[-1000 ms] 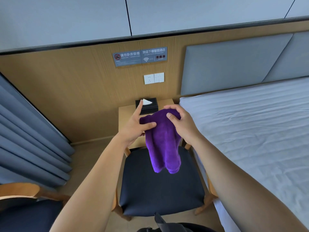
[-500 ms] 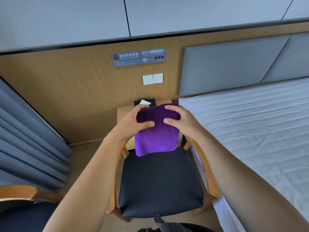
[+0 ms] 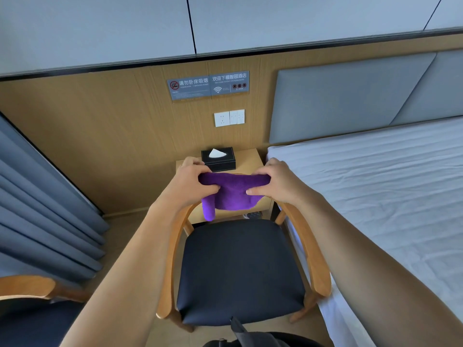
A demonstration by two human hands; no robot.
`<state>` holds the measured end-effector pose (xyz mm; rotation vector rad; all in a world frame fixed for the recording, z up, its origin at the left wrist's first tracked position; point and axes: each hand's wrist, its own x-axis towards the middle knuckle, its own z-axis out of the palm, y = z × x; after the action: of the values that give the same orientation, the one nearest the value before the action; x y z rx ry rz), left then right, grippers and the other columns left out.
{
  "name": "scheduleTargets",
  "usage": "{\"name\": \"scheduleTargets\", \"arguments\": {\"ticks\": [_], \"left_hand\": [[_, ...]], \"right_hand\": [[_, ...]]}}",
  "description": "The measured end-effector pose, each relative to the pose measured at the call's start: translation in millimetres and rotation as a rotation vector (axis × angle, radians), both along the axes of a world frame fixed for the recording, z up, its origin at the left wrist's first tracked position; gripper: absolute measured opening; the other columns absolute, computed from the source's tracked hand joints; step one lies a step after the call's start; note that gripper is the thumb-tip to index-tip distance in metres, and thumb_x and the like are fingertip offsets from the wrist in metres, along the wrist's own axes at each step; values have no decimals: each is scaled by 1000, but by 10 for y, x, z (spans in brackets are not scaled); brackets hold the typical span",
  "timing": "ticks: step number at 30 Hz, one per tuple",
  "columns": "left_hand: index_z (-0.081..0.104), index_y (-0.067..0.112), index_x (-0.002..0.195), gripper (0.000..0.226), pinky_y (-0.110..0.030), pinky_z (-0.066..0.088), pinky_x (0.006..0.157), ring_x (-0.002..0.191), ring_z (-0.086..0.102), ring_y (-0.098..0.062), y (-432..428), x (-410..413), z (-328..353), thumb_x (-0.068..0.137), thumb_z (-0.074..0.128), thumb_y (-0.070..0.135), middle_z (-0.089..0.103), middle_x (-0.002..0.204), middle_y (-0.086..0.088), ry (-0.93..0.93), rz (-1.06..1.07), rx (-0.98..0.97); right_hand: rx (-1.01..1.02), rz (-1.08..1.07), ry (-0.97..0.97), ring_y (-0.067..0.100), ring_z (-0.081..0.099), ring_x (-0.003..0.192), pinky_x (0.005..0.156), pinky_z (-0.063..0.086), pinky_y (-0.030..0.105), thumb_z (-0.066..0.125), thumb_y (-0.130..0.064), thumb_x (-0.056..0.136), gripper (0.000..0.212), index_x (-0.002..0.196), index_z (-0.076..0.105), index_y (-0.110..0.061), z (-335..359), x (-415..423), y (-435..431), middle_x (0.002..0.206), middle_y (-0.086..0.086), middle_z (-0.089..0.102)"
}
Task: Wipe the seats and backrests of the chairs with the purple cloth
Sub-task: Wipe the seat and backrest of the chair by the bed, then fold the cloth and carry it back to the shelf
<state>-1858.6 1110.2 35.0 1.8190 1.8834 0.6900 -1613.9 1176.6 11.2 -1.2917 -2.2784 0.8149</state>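
**Item 1.** Purple cloth (image 3: 233,194): plush, fleecy fabric, bunched. It is held in the air between both hands, above the far edge of the chair seat and in front of the desk, clear of the seat. A rolled end hangs down on its left side.

**Item 2.** Left hand (image 3: 190,186): grip closed on the cloth's left top edge, thumb in front.

**Item 3.** Right hand (image 3: 278,184): grip closed on the cloth's right top edge, thumb pressing the front.

**Item 4.** Chair (image 3: 240,266): dark, smooth padded seat with rounded corners, set in a curved light-wood frame with arms.

**Item 5.** Second chair (image 3: 25,286): same wood arm and dark seat, partly in view at lower left.

**Item 6.** Desk (image 3: 250,161): small, light wood, against the wall beside the bed.

**Item 7.** Tissue box (image 3: 218,159): black, rectangular, on the desk, with a white tissue showing at the oval slot.

**Item 8.** Wall sign (image 3: 208,85): two grey plates.
- Left plate: no-smoking symbol and "请勿卧床吸烟".
- Right plate: "欢迎下榻智园酒店" over a Wi-Fi symbol.
- Smaller print is illegible.

**Item 9.** Socket (image 3: 221,118) and switch panel (image 3: 236,117): white, side by side on the wood-grain wall.

**Item 10.** Bed (image 3: 375,191): white striped sheet, lightly creased, with a grey padded headboard (image 3: 338,96).

**Item 11.** Curtain (image 3: 37,209): blue-grey, in heavy pleats, at left.
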Motion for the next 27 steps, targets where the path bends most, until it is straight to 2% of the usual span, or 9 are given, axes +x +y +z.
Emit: {"name": "scheduleTargets", "arguments": {"ticks": [3, 7, 9, 13, 16, 20, 22, 25, 27], "left_hand": [[65, 17, 93, 10, -24, 48, 67, 77, 60, -14, -13, -11, -4, 85, 69, 19, 67, 90, -5, -250, 34, -18], [51, 25, 105, 26, -23, 54, 63, 79, 68, -7, -48, -7, -57, 89, 72, 26, 66, 99, 1, -604, 187, 24], [47, 27, 110, 36, -20, 55, 62, 82, 71, -5, -78, -4, -75, 87, 75, 29, 67, 105, 3, -804, 285, 16], [59, 16, 106, 36, -21, 55, 52, 81, 72, -12, -133, -58, -69, 82, 80, 34, 73, 96, 0, -1041, 551, -51], [67, 12, 106, 40, -25, 58, 59, 87, 74, -17, -229, -188, -78, 75, 84, 31, 77, 95, 1, -1118, 434, -166], [57, 21, 128, 56, -32, 59, 83, 110, 67, -18, -354, -383, -187, 80, 79, 2, 70, 118, 1, -928, 214, -202], [51, 27, 136, 58, -27, 56, 86, 112, 65, -11, -401, -460, -251, 88, 71, 2, 68, 121, 6, -783, 206, -106], [19, 32, 156, 80, -22, 46, 98, 118, 56, -1, -500, -523, -323, 94, 65, 10, 57, 131, 16, -560, 301, 7], [15, 44, 153, 80, -13, 43, 93, 113, 54, 5, -637, -526, -377, 96, 61, 13, 54, 125, 23, -372, 337, 120]], "right_hand": [[-162, -53, 218, 11, 62, 94, 80, 58, 35, 80, -45, 77, 30, 97, 67, -28, -17, -47, -7, 101, -5, 61], [-406, -139, 663, 7, 70, 91, 71, 56, 22, 80, -40, 80, 35, 108, 62, -29, -37, -206, -113, 94, -13, 72], [-571, -169, 846, 14, 71, 98, 74, 58, 25, 79, -41, 79, 47, 117, 60, -21, -44, -304, -147, 103, -7, 73], [-731, -52, 705, 19, 72, 98, 83, 60, 38, 86, -38, 72, 53, 117, 65, -20, -127, -466, -225, 107, 0, 74], [-662, -110, 731, 17, 73, 93, 76, 61, 37, 82, -35, 80, 40, 115, 65, -24, -187, -619, -228, 102, -3, 75], [-533, -161, 784, 7, 71, 92, 75, 60, 29, 71, -40, 89, 36, 122, 57, -33, -225, -834, -168, 105, -11, 72], [-456, -164, 681, 6, 70, 93, 78, 59, 28, 67, -45, 91, 30, 117, 54, -38, -250, -918, -148, 105, -13, 69], [-283, -172, 460, 13, 66, 99, 86, 55, 34, 67, -42, 92, 33, 117, 50, -29, -255, -1051, -148, 104, -14, 65], [-101, -104, 359, 8, 61, 106, 90, 50, 28, 69, -33, 92, 46, 131, 46, -25, -229, -1174, -203, 114, -17, 61]]}}
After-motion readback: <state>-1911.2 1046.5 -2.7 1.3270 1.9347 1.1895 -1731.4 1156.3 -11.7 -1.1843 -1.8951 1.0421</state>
